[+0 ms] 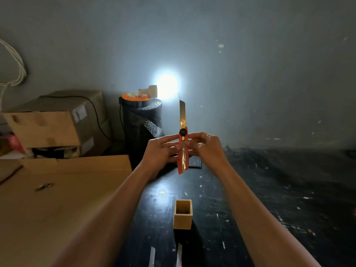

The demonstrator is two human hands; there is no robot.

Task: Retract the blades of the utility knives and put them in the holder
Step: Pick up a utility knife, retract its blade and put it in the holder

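Two more blades [152,255] lie nearest on the dark surface [250,199], wooden holder [183,213] well below the fingers; left hand [159,149] and right hand [206,147] pinch an upright red utility knife [182,151] between them, blade [182,110] extended above the fingertips

Red plastic utility knife with a black round locking knob [182,151]: upright, slightly tilted, raised well above and behind the holder. Its long silver blade [182,110] is fully extended, pointing up. Small square open-topped wooden holder [182,214]: upright on the dark surface, interior appears vacant. Two further silver blades [152,256] lie just in front of the holder; their handles are cut off by the frame edge.
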